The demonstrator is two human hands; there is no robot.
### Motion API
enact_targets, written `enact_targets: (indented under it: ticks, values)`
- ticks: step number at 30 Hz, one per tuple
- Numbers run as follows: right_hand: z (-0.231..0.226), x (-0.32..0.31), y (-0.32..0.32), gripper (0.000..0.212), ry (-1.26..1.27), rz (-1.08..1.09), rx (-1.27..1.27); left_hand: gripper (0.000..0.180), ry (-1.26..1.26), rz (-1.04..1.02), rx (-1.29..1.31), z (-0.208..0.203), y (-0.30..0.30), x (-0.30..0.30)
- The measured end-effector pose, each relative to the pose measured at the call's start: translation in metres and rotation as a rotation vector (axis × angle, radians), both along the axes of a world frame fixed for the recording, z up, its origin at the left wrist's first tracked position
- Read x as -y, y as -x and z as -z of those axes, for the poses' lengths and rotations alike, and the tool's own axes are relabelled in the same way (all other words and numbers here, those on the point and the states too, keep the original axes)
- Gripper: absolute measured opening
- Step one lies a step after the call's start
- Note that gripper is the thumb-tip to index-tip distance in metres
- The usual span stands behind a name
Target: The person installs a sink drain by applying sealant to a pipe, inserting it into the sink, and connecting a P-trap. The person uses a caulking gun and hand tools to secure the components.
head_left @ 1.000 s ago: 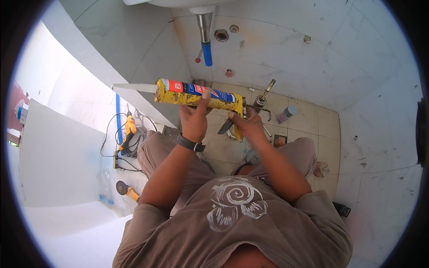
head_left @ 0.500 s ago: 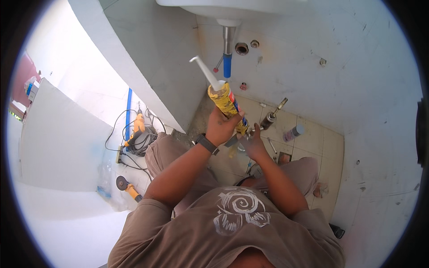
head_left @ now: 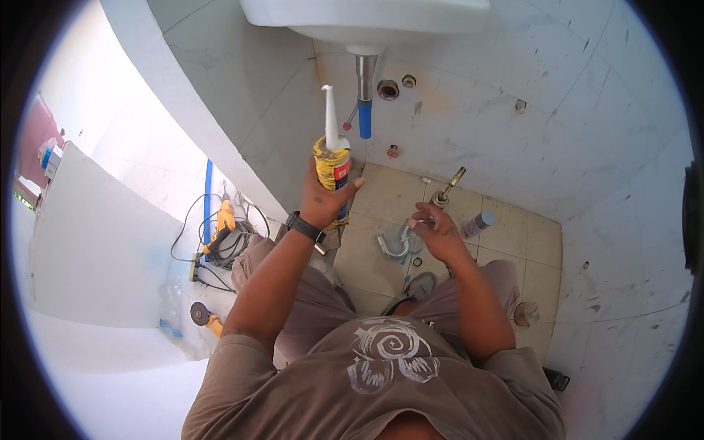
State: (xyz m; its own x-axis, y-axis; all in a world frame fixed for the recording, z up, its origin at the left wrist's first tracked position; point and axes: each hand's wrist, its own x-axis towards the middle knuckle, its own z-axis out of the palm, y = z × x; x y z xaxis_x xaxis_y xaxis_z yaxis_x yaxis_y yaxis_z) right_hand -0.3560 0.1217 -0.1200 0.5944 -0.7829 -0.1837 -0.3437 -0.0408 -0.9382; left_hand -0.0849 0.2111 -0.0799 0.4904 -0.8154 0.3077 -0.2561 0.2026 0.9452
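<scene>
My left hand (head_left: 328, 199) is wrapped around a yellow-smeared sealant cartridge (head_left: 334, 163), its thumb lying across the front. The cartridge stands nearly upright, and its long white nozzle (head_left: 331, 117) points up, with a small bent tip. My right hand (head_left: 440, 233) hovers over the floor to the right with fingers loosely bent and apart; nothing shows in it. Beside its fingertips, a U-shaped chrome trap pipe (head_left: 396, 251) lies on the tiles. Beyond the cartridge, a chrome drain tube (head_left: 364, 75) with a blue lower end (head_left: 365, 121) hangs beneath the white washbasin (head_left: 367, 29).
Behind my right hand stand a dark canister with a brass top (head_left: 442, 196) and a grey-capped can (head_left: 478, 223). A drill (head_left: 222, 220), coiled cable (head_left: 236, 238) and angle grinder (head_left: 205, 315) lie at left. A rusty pipe opening (head_left: 388, 89) is in the wall.
My left hand has moved left with the cartridge, which is now more upright. My right hand has come away from the cartridge's lower end. More of the basin and the trap pipe is visible.
</scene>
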Motion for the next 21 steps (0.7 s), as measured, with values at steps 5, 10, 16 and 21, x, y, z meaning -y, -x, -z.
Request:
enact_targets:
  ticks: [5,10,16,21]
  values:
    - [-0.004,-0.007,-0.006,0.061,-0.012,-0.145,-0.025,0.074,0.018,-0.154,0.195,-0.027,-0.004,-0.026]
    - [-0.077,0.014,-0.020,0.071,-0.173,-0.343,0.385,0.068,0.012,-0.026,0.425,-0.052,-0.024,-0.046]
    - [-0.147,0.040,-0.041,0.085,-0.240,-0.680,0.549,0.067,-0.154,0.234,0.449,-0.051,-0.030,-0.056]
    - [-0.142,0.032,-0.046,0.089,-0.447,-0.785,0.582,0.060,-0.182,0.329,0.409,-0.040,-0.029,-0.065]
